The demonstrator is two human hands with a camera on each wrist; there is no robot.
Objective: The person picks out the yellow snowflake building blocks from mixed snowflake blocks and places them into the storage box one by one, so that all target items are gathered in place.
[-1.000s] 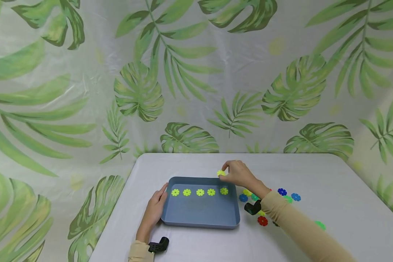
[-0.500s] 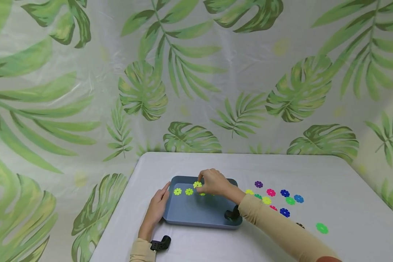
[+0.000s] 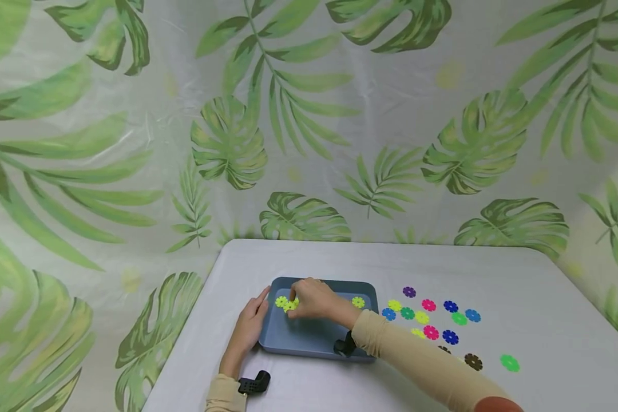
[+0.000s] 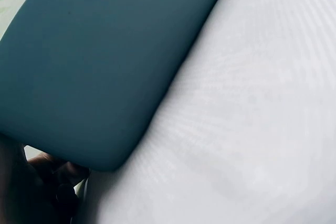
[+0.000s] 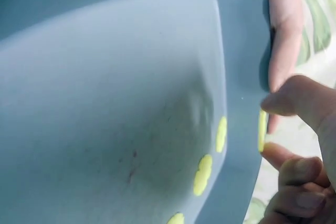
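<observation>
Tray (image 3: 309, 339): smooth, matt, plastic or coated metal, cannot tell which. Discs (image 3: 357, 301): smooth, plastic-looking. Table covering (image 3: 298, 386): matt, cloth-like. Backdrop (image 3: 381, 91): slick sheeting, glossy streaks. Sleeves (image 3: 417, 352): matt cloth.

Room behind tray (image 3: 298, 339); right forearm (image 3: 407, 349) over right rim (image 3: 376, 297), discs (image 3: 407, 313) beyond

The right of two hands (image 5: 304, 171) pinches a yellow piece (image 5: 262, 130); more pieces (image 5: 202, 176) lie in a blue tray (image 5: 115, 77).

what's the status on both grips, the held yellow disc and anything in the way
Left grip against tray's left side. Right grip pinching yellow disc over tray. Possible obstruction: other yellow discs close by on tray floor.
</observation>
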